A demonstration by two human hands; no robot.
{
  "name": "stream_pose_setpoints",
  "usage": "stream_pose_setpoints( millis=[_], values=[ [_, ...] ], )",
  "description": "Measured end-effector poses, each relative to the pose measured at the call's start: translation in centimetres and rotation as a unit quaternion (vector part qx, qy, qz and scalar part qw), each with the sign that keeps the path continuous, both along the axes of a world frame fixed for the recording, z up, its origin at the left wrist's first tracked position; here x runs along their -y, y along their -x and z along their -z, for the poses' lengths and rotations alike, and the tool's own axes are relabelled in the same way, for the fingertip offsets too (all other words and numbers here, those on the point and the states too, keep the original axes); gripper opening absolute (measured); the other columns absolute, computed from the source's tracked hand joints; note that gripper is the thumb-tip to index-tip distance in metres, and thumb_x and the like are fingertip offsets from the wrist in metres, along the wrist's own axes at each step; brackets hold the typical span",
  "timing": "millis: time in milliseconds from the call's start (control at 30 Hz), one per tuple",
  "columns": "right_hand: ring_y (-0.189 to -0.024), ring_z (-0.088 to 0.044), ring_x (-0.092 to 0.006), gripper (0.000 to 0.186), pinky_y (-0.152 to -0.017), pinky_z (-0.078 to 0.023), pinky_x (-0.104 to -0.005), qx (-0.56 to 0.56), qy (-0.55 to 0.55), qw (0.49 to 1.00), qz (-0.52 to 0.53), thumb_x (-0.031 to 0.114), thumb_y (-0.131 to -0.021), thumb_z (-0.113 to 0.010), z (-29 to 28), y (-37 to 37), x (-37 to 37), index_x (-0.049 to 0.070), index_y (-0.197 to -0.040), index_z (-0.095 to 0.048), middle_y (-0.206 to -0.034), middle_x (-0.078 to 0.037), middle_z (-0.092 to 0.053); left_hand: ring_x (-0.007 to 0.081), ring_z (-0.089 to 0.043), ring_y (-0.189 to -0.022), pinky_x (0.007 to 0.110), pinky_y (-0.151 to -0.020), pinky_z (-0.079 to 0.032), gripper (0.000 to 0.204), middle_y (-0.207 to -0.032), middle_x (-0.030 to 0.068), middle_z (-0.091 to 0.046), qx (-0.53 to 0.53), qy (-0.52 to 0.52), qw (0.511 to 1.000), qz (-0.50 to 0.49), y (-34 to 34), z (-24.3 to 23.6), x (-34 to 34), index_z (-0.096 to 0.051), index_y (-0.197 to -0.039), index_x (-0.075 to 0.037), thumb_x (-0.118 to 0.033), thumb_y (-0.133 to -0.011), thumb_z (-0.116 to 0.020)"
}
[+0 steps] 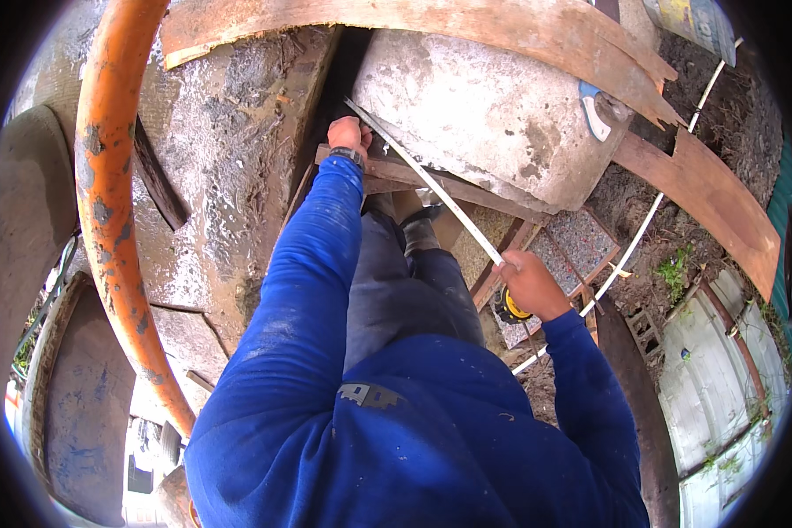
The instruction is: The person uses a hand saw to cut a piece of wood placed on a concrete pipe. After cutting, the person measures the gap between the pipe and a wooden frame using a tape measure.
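Note:
My right hand [531, 283] is closed round a tape measure, whose yellow and black case [509, 306] shows just below the fingers. Its pale blade [440, 192] runs out straight, up and to the left, along the front of a concrete-covered slab [475, 106]. Beside the blade's far end, my left hand [350, 136] is closed at the corner of a wooden frame [449, 182]. The fingertips there are partly hidden, so I cannot tell whether they pinch the blade. A dark gap [339, 84] lies just beyond that hand.
An orange pipe [110, 176] curves down the left side. A blue-handled handsaw [594, 113] rests on the slab's right end. Broken plywood [414, 16] spans the far side, another plywood strip [713, 194] lies at right. A thin white pipe [647, 224] crosses the soil near metal sheets [713, 378].

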State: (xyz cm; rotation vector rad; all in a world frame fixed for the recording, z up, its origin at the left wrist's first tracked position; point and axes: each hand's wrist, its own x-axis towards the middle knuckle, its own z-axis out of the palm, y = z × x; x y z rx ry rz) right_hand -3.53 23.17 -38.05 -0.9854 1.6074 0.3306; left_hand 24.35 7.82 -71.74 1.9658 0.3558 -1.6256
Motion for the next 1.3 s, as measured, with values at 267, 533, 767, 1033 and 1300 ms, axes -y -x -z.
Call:
stream_pose_setpoints(
  millis=[267,533,767,1033,1300],
  values=[
    [-0.08,-0.062,-0.0416,0.027,-0.076,-0.048,-0.0462,0.035,-0.027,0.998,0.042,0.017,-0.097,-0.056,-3.4,2.7,0.6,-0.004,-0.105,-0.07,-0.082,-0.025,-0.062,0.0204,-0.056,-0.068,0.038,-0.056,-0.049,0.005,-0.083,0.0075,-0.058,-0.019,-0.02,0.999,-0.021,-0.9,-1.0,1.2,-0.062,-0.092,-0.002,-0.004,-0.096,-0.059],
    [-0.083,-0.061,-0.0469,0.024,-0.076,-0.047,-0.0485,0.002,-0.001,1.0,0.018,0.017,-0.097,-0.057,-3.4,2.9,1.0,-0.004,-0.099,-0.068,-0.086,-0.029,-0.062,0.0159,-0.05,-0.058,0.035,-0.05,-0.041,0.011,-0.075,0.0059,-0.058,0.001,-0.022,0.999,-0.028,-1.8,0.9,1.9,-0.06,-0.081,-0.005,-0.004,-0.092,-0.063],
    [-0.086,-0.058,-0.0521,0.021,-0.074,-0.044,-0.0543,-0.004,0.013,1.0,-0.024,0.014,-0.097,-0.056,-2.9,3.3,0.7,-0.005,-0.09,-0.061,-0.086,-0.031,-0.06,0.0142,-0.052,-0.063,0.033,-0.054,-0.044,0.011,-0.084,0.0049,-0.057,-0.091,-0.002,0.995,0.028,-2.8,2.0,2.1,-0.056,-0.087,-0.008,-0.006,-0.097,-0.06],
    [-0.084,-0.057,-0.0519,0.022,-0.073,-0.044,-0.0542,0.006,0.037,0.995,-0.092,0.014,-0.098,-0.055,-4.0,4.0,1.2,-0.005,-0.087,-0.056,-0.084,-0.03,-0.059,0.0202,-0.056,-0.065,0.037,-0.055,-0.052,0.005,-0.078,0.0087,-0.055,-0.005,-0.049,0.998,-0.03,-1.8,1.6,1.9,-0.061,-0.09,-0.003,-0.002,-0.095,-0.061],
    [-0.071,-0.053,-0.0389,0.026,-0.069,-0.043,-0.0456,0.032,0.008,0.999,-0.004,0.017,-0.101,-0.053,-3.2,5.0,0.1,-0.006,-0.09,-0.061,-0.075,-0.022,-0.052,0.0186,-0.053,-0.06,0.034,-0.05,-0.045,0.01,-0.074,0.0089,-0.054,-0.052,-0.041,0.997,-0.044,-2.1,2.5,1.4,-0.061,-0.086,0.001,0.002,-0.096,-0.057]
  ],
)
